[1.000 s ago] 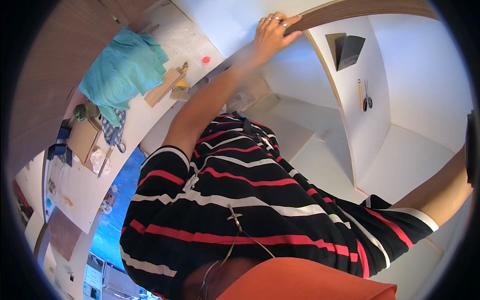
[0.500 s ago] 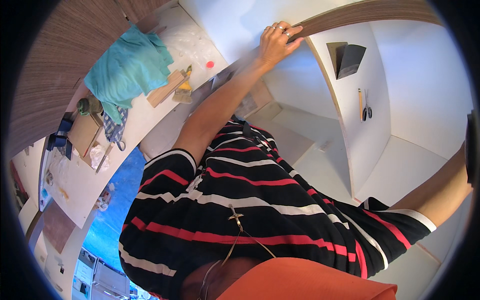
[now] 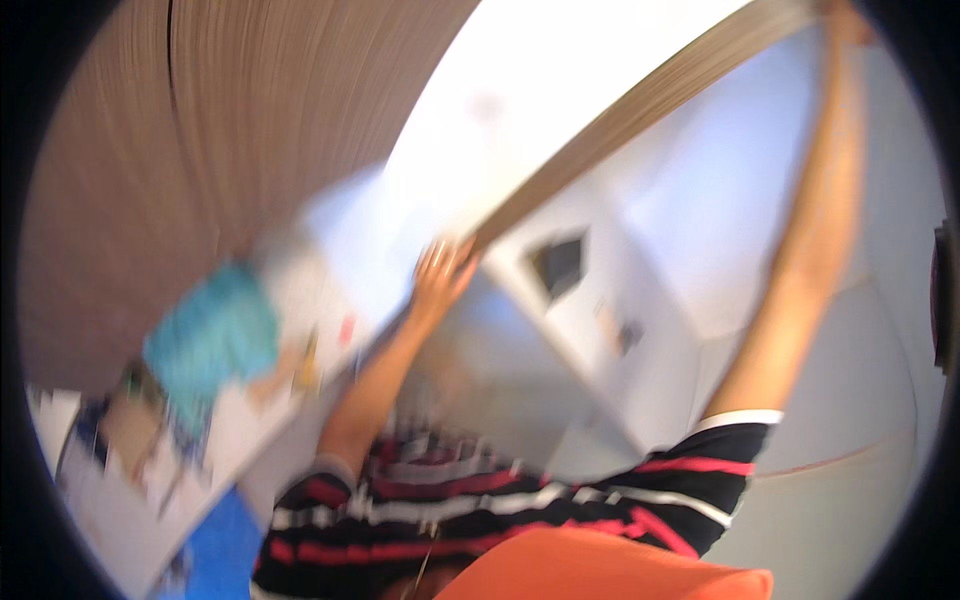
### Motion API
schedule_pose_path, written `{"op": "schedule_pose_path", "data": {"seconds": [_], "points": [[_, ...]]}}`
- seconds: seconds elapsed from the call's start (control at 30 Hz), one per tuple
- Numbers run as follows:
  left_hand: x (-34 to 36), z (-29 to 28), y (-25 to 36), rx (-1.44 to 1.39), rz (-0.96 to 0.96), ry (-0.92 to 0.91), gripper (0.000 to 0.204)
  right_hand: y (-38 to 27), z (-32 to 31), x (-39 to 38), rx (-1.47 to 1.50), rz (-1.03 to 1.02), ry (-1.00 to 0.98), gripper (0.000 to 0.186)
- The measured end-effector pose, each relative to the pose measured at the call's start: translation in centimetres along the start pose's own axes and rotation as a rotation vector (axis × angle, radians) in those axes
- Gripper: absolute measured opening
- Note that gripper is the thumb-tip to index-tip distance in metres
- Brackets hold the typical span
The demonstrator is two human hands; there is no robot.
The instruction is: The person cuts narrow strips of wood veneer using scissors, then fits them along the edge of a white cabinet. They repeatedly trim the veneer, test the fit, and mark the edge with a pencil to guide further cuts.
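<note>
A long wood-grain panel edge [image 3: 620,125] runs diagonally from the middle up to the upper right, along the top of a white cabinet box. My left hand [image 3: 440,275] is closed over its lower left end, with rings showing on the fingers. At the upper right, my right arm is stretched up and my right hand [image 3: 848,22] is by the far end of the same panel. That hand is blurred and partly cut off, so its fingers cannot be made out. Under the panel, a white upright divider [image 3: 570,310] carries dark flat pieces [image 3: 560,265] on its face.
On the left, a white worktop [image 3: 225,455] bears a teal cloth [image 3: 215,325], a yellow-handled brush [image 3: 308,365] and a brown box-like piece [image 3: 132,435]. A large wood-grain surface [image 3: 250,110] fills the upper left. Blurred small tools [image 3: 628,338] show on the divider.
My view has swung and tilted, blurring the picture. My right arm has come up from the right edge toward the panel's far end. My left hand stays on the near end.
</note>
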State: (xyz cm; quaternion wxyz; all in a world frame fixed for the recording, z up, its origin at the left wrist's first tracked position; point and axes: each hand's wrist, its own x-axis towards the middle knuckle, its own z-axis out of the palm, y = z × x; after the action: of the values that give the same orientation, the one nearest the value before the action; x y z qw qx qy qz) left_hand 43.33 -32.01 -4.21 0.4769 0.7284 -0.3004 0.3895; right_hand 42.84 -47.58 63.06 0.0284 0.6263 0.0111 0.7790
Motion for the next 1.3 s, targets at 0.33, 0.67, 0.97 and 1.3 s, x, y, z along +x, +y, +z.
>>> {"op": "schedule_pose_path", "data": {"seconds": [0.33, 0.67, 0.97, 1.3], "points": [[-0.5, -1.1, -0.8, -0.184, -0.045, -0.009, 0.036, 0.3, 3.4, 2.9, 0.149, -0.031, 0.157, 0.041], [0.0, -0.8, -0.9, -0.168, -0.021, 0.005, 0.036, -1.3, 2.7, 2.7, 0.125, -0.007, 0.117, 0.034], [-0.5, -0.6, -1.0, -0.192, -0.073, -0.036, 0.034, -3.4, 1.7, 1.7, 0.264, 0.161, 0.056, 0.034], [-0.3, -1.5, -0.1, -0.186, -0.115, -0.067, 0.033, -1.8, 2.3, 3.6, 0.489, 0.332, 0.052, 0.03]]}}
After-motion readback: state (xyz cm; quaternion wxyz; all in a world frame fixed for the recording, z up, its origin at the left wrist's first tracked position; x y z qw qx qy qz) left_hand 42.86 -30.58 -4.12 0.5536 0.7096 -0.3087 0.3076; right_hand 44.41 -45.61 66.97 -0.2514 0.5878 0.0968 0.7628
